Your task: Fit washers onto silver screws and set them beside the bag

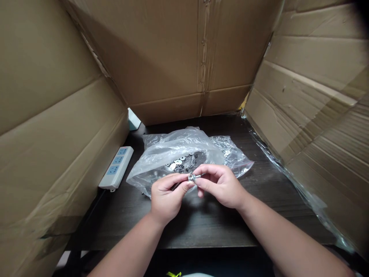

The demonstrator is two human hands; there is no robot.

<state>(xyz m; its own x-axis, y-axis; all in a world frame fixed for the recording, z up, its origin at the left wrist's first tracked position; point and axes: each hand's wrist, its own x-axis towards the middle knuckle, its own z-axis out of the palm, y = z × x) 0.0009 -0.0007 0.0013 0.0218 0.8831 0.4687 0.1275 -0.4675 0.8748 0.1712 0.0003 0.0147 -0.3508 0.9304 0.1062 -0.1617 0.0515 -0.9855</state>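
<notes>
A small silver bolt [191,177] with what look like washers or a nut around it is held level between my hands, above the front of a clear plastic bag. My left hand [168,196] pinches its thicker end between thumb and forefinger. From the other side, my right hand [221,184] has its thumb and fingers closed around the part by the thin shank, which points right. Just behind the hands, the open plastic bag [161,154] holds silver washers [178,162] and several small black pieces [180,168]. My fingertips partly hide the bolt.
A white power strip [117,167] with blue sockets lies to the left on the dark table [207,231]. Cardboard walls [164,57] enclose the back and both sides. Another clear bag [233,152] lies at the right, and a white object [133,119] stands in the back left corner.
</notes>
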